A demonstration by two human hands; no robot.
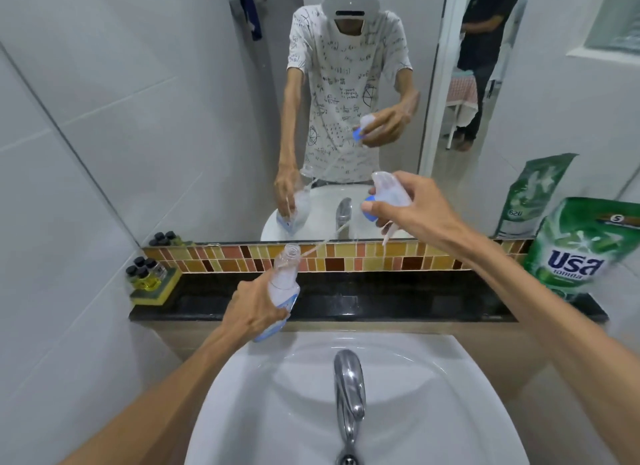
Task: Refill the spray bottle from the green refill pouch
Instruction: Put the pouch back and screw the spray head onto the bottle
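My left hand [254, 312] is clamped round the light, slick, open-necked spray bottle [282, 291] over the sink [450, 378], my right hand [412, 208] pinches the trigger head [388, 190], and the floppy green refill pouch [585, 249], on the ledge, wants a grip high near the top.

The scene is evenly and brightly lit from overhead. Soft glare is thrown on the faucet [349, 392] and black ledge [346, 305]. Straight lines are bent at the edges by wide-angle distortion; slight softness is seen throughout.
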